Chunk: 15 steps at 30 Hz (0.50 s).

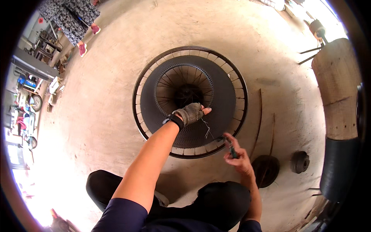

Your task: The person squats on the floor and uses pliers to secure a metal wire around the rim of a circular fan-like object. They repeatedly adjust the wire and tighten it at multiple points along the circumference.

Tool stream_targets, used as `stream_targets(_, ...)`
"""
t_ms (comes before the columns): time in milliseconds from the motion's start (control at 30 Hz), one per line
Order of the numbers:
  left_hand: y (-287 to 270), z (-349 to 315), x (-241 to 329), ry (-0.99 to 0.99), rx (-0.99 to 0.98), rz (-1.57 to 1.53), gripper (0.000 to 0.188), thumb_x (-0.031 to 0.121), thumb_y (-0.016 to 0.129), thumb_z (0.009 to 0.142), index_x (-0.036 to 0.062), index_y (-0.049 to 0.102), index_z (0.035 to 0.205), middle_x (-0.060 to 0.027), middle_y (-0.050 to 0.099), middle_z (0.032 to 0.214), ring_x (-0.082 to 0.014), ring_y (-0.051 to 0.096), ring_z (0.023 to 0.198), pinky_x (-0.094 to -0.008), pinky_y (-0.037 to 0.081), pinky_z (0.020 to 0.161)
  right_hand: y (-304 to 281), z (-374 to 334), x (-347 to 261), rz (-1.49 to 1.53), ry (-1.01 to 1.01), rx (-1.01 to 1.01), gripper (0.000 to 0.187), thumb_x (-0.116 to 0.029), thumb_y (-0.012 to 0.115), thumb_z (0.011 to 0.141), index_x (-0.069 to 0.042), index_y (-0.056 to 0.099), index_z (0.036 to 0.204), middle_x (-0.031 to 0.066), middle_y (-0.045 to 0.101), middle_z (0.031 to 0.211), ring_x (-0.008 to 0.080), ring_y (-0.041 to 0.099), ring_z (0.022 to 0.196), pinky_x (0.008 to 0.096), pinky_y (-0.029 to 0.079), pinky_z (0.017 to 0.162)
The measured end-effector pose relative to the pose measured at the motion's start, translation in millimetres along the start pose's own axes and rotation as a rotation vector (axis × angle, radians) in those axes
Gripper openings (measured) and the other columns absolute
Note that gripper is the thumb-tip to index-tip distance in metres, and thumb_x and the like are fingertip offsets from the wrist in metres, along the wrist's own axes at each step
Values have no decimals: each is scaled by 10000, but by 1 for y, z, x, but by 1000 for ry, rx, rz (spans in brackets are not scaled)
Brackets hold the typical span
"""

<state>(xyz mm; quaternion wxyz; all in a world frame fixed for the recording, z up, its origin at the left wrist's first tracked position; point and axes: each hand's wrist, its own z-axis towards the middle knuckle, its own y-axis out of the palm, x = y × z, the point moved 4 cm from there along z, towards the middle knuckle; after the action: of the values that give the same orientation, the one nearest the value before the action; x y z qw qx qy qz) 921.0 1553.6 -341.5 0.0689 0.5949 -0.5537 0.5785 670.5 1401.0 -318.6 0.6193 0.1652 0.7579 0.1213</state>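
Observation:
In front of me lies a large round frame with a dark outer rim (244,116), thin spokes and a wide dark-grey disc (226,98) inside. A smaller toothed ring (155,91) with spokes stands off-centre around a dark hub (188,92). My left hand (191,113), in a grey fingerless glove, is closed over the near edge of that ring. Thin wire strands (207,129) stick out from beneath it. At the frame's near right edge, my bare right hand (240,157) grips pliers with green handles (233,152), their dark jaws toward the disc.
To the right lie a flat dark round piece (266,170), a small dark roll (300,161) and thin rods (260,116). A wooden bench (336,89) with dark covering runs along the right. Another person (75,19) stands far left; clutter and vehicles line the left side.

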Motion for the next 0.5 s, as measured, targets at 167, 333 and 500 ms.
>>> stream_targets(167,0,6,0,-34,16,57,538,487,608,948,13,553,699,-72,367,597,-181,360,607,-382,376,595,-12,20,-4,142,-99,-17,208,-59,663,676,27,695,862,140,446,1498,249,395,1399,347,407,963)
stream_targets(333,0,3,8,-27,53,20,526,461,642,934,0,551,698,-44,365,601,-157,351,612,-367,363,577,-4,31,31,283,72,-8,369,20,558,688,-16,669,1038,115,638,1235,227,537,1284,276,435,905)
stream_targets(500,-3,-1,7,-15,79,31,522,446,655,926,-6,546,690,-70,366,596,-172,347,605,-375,361,573,26,23,40,403,345,-118,482,120,376,686,34,621,1093,166,639,1181,305,606,1167,426,433,1088)
